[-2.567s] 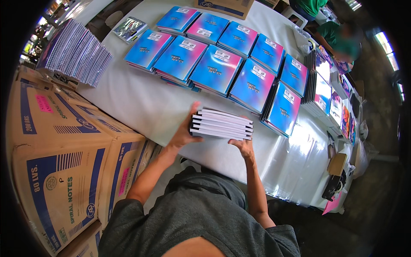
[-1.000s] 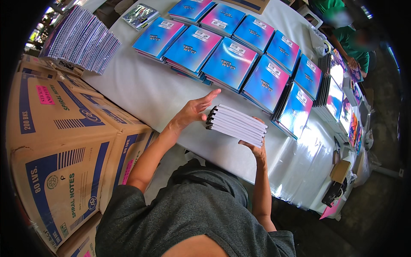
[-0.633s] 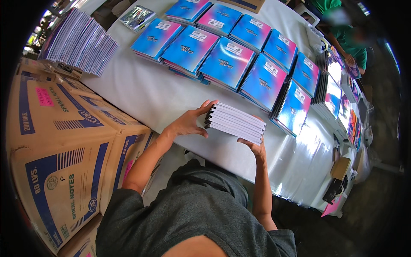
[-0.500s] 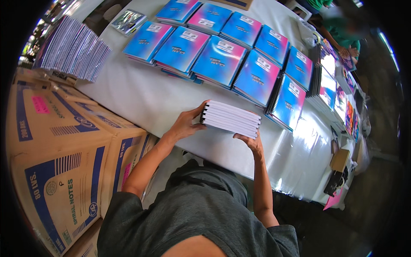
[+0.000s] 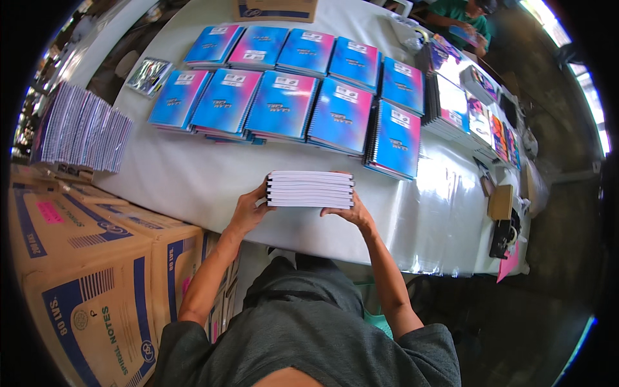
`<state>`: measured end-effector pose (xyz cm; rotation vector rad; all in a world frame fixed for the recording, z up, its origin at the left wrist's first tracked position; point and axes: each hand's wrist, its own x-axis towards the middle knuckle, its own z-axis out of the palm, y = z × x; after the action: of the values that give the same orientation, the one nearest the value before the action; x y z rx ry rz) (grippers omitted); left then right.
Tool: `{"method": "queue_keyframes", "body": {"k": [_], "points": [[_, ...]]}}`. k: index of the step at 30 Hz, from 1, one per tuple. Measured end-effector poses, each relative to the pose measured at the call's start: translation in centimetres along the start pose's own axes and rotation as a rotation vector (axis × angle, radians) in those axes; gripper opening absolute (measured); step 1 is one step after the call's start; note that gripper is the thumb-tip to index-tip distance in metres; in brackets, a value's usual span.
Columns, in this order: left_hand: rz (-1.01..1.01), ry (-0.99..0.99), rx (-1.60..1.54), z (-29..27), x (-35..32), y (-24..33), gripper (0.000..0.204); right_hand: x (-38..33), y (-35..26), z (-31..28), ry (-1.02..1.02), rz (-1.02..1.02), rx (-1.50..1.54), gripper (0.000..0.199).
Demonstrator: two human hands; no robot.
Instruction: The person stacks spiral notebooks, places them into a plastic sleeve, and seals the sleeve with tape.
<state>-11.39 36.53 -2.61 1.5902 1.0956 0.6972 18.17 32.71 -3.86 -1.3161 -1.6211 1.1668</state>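
Between my hands is a stack of several spiral notebooks [image 5: 309, 189], its white page edges facing me and dark binding showing at the ends. My left hand [image 5: 251, 208] grips its left end, and my right hand [image 5: 351, 209] grips the right end with the thumb along the lower edge. The stack is at the near side of the white-covered table [image 5: 213, 187]; whether it touches the surface I cannot tell. Beyond it lie two rows of blue-and-pink spiral notebooks [image 5: 282, 106] in piles.
Cardboard boxes [image 5: 97, 271] are piled at the left, below a long row of notebooks [image 5: 84, 129]. More notebook piles [image 5: 449, 106] line the right side, near a small brown box [image 5: 500, 202]. Another carton [image 5: 276, 9] stands at the far edge. A person in green [image 5: 451, 9] sits at the far right.
The view has swung, so the table piles appear further left. The held stack now looks level instead of tilted, with both hands still at its ends.
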Motion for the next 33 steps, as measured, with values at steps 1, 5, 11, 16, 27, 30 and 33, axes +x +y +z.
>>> {"method": "queue_keyframes", "body": {"k": [1, 5, 11, 16, 27, 30, 33], "points": [[0.033, 0.006, 0.034, 0.2, 0.4, -0.7, 0.070, 0.0, 0.6, -0.2, 0.000, 0.037, 0.028, 0.104], [0.078, 0.003, 0.030, -0.3, 1.2, -2.5, 0.059, 0.5, -0.8, 0.4, 0.014, 0.253, 0.486, 0.112], [0.088, -0.135, -0.247, 2.2, 0.8, -0.9, 0.071, -3.3, -4.0, -1.6, 0.212, 0.043, 0.451, 0.093], [0.035, -0.226, -0.393, 13.8, -0.3, 6.4, 0.080, -13.0, -3.1, -8.8, 0.425, 0.424, 0.527, 0.088], [-0.385, -0.433, -0.569, 45.0, 11.7, 14.6, 0.045, -25.3, 5.2, -36.5, 0.524, 0.698, 0.398, 0.093], [-0.442, -0.478, -0.644, 49.3, 12.7, 14.3, 0.052, -26.8, 11.1, -39.4, 0.644, 0.770, 0.294, 0.079], [-0.481, -0.434, -0.551, 50.6, 12.5, 13.4, 0.056, -27.5, 14.4, -39.7, 0.587, 0.748, 0.266, 0.082]]}}
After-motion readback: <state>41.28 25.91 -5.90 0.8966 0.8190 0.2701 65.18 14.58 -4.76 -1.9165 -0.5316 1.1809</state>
